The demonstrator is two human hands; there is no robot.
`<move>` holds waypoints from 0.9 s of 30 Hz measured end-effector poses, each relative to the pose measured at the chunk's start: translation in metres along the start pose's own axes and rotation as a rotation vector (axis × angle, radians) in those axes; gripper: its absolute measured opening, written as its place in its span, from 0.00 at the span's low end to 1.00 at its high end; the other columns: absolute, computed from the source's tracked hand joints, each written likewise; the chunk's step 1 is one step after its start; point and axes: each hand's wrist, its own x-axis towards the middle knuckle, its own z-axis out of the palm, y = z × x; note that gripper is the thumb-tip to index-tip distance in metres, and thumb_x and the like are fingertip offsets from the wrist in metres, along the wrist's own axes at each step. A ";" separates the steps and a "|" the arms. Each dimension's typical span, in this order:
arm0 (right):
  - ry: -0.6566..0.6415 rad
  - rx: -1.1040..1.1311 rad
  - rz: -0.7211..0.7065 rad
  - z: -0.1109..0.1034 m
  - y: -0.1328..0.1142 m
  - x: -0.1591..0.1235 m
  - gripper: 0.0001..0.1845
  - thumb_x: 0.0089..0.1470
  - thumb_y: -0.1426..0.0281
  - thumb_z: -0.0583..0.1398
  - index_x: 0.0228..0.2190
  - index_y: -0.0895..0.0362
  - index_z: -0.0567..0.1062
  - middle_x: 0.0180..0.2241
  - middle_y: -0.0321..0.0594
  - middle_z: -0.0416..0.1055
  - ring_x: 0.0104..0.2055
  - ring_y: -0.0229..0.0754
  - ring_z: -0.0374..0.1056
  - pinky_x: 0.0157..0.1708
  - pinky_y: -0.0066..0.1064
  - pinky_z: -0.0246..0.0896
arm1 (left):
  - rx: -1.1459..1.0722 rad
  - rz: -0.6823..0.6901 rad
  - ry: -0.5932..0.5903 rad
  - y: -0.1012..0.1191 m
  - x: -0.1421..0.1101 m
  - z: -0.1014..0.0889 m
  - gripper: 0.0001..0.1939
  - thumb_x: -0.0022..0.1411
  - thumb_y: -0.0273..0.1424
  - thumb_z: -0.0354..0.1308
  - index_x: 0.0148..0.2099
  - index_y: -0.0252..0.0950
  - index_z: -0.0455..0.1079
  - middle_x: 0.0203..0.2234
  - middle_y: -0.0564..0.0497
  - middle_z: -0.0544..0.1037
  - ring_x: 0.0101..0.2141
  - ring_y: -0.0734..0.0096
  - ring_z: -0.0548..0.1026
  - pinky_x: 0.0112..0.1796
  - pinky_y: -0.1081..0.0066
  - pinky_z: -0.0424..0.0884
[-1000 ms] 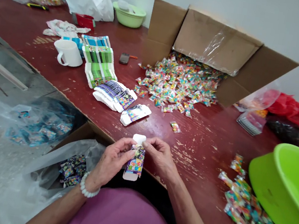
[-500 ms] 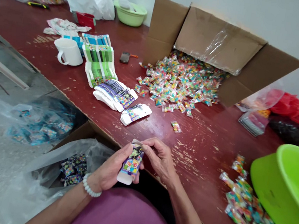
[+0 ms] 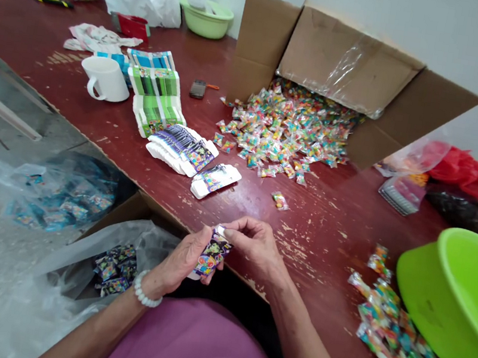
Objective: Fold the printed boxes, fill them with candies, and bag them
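Note:
My left hand [image 3: 185, 257] is wrapped round a small purple printed candy box [image 3: 214, 254], holding it upright just off the table's front edge. At its top end, the thumb and fingers of my right hand [image 3: 252, 243] pinch the white end flap. Part of the box is hidden by my fingers. Ahead of my hands lie a few flat box blanks [image 3: 216, 180], beside a fanned stack of purple blanks [image 3: 182, 149]. A single wrapped candy [image 3: 279, 200] rests on the red table [image 3: 319, 216].
Wrapped candies [image 3: 283, 131] spill from a tipped cardboard box [image 3: 349, 57]. At right, more candies [image 3: 392, 324] lie by a green basin [image 3: 418, 280]. A white mug [image 3: 108, 81] and green blanks [image 3: 158, 100] stand left. Below, a plastic bag [image 3: 151, 244] holds filled purple boxes [image 3: 116, 268].
The top flap of the box has been folded down under my right fingers. The box has tilted, so its lower white end shows less. My view has shifted slightly.

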 end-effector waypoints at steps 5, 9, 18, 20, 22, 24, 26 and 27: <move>-0.110 -0.100 -0.145 0.000 -0.002 -0.011 0.11 0.54 0.61 0.65 0.29 0.57 0.74 0.38 0.43 0.78 0.26 0.38 0.72 0.25 0.32 0.69 | -0.035 0.023 -0.021 -0.004 0.001 -0.004 0.34 0.65 0.56 0.46 0.56 0.33 0.69 0.23 0.49 0.75 0.16 0.75 0.71 0.18 0.76 0.66; -0.132 -0.406 -0.336 -0.003 0.001 -0.018 0.06 0.61 0.66 0.60 0.34 0.54 0.75 0.44 0.43 0.74 0.36 0.40 0.73 0.34 0.32 0.69 | -0.079 -0.012 -0.023 -0.009 0.002 0.000 0.34 0.67 0.54 0.43 0.66 0.38 0.58 0.24 0.52 0.74 0.16 0.73 0.71 0.17 0.75 0.65; 0.267 -0.767 -0.337 -0.054 -0.008 0.023 0.12 0.58 0.62 0.57 0.37 0.56 0.76 0.34 0.41 0.75 0.34 0.42 0.69 0.36 0.32 0.63 | -0.189 -0.011 -0.027 0.000 0.004 0.001 0.21 0.63 0.40 0.60 0.55 0.41 0.64 0.37 0.49 0.77 0.32 0.71 0.77 0.31 0.73 0.73; 0.636 -0.937 -0.247 -0.085 -0.012 0.042 0.15 0.55 0.60 0.59 0.39 0.56 0.77 0.38 0.44 0.74 0.38 0.45 0.68 0.40 0.36 0.62 | -0.182 0.010 -0.008 0.005 0.004 -0.006 0.19 0.61 0.38 0.63 0.52 0.38 0.67 0.42 0.46 0.77 0.37 0.69 0.76 0.36 0.72 0.74; 0.737 -0.967 -0.184 -0.111 -0.013 0.056 0.16 0.50 0.58 0.62 0.34 0.57 0.77 0.38 0.48 0.73 0.43 0.51 0.67 0.43 0.40 0.60 | -0.151 0.028 0.018 0.008 0.005 -0.013 0.19 0.57 0.35 0.67 0.50 0.37 0.69 0.43 0.46 0.77 0.38 0.70 0.75 0.37 0.72 0.74; 0.743 -0.955 -0.152 -0.126 -0.010 0.064 0.15 0.46 0.57 0.65 0.29 0.57 0.77 0.36 0.48 0.72 0.43 0.53 0.66 0.43 0.42 0.59 | -0.144 0.051 0.081 0.009 0.006 -0.021 0.22 0.52 0.32 0.71 0.48 0.36 0.69 0.39 0.49 0.77 0.35 0.71 0.74 0.36 0.72 0.74; 0.713 -0.916 -0.143 -0.127 -0.007 0.065 0.16 0.45 0.56 0.66 0.28 0.57 0.76 0.34 0.46 0.72 0.39 0.50 0.67 0.41 0.40 0.59 | -0.163 0.078 0.161 0.009 0.009 -0.026 0.26 0.47 0.29 0.73 0.48 0.37 0.69 0.35 0.53 0.76 0.33 0.72 0.74 0.35 0.72 0.74; 0.688 -0.888 -0.141 -0.124 -0.005 0.062 0.18 0.45 0.55 0.66 0.29 0.57 0.76 0.32 0.44 0.73 0.37 0.48 0.67 0.39 0.39 0.60 | -0.177 0.084 0.194 0.009 0.010 -0.029 0.28 0.46 0.28 0.74 0.49 0.38 0.68 0.34 0.54 0.76 0.32 0.72 0.75 0.34 0.72 0.75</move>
